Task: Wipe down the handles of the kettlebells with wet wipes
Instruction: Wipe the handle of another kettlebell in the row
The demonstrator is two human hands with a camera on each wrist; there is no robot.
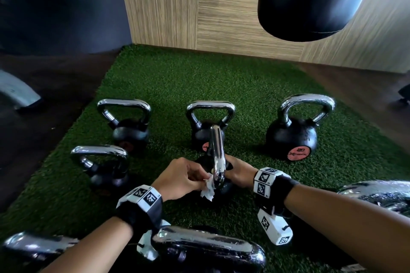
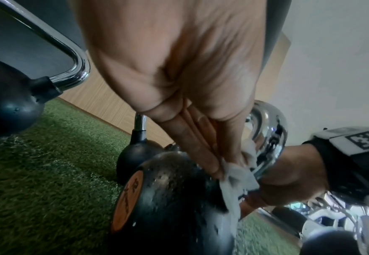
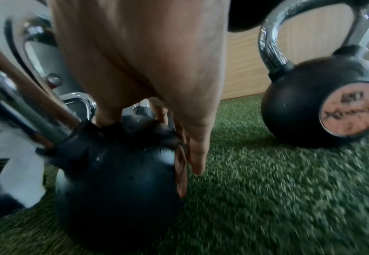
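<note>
A black kettlebell (image 2: 168, 198) with a chrome handle (image 1: 217, 157) stands on green turf at the centre of the head view. My left hand (image 1: 186, 177) pinches a crumpled white wet wipe (image 1: 208, 188) against the lower near part of that handle. In the left wrist view the wet wipe (image 2: 238, 174) lies between the fingertips (image 2: 205, 155) and the chrome. My right hand (image 1: 237, 170) rests on the far side of the ball; in the right wrist view its fingers (image 3: 196, 155) lie straight against the kettlebell (image 3: 118, 169).
Several other chrome-handled kettlebells stand around: three behind (image 1: 292, 131), (image 1: 208, 124), (image 1: 126, 122), one left (image 1: 102, 166), more at the near edge (image 1: 208, 248). A black punching bag (image 1: 310, 0) hangs at top right. A wood-panel wall (image 1: 177, 6) borders the turf (image 1: 199, 77).
</note>
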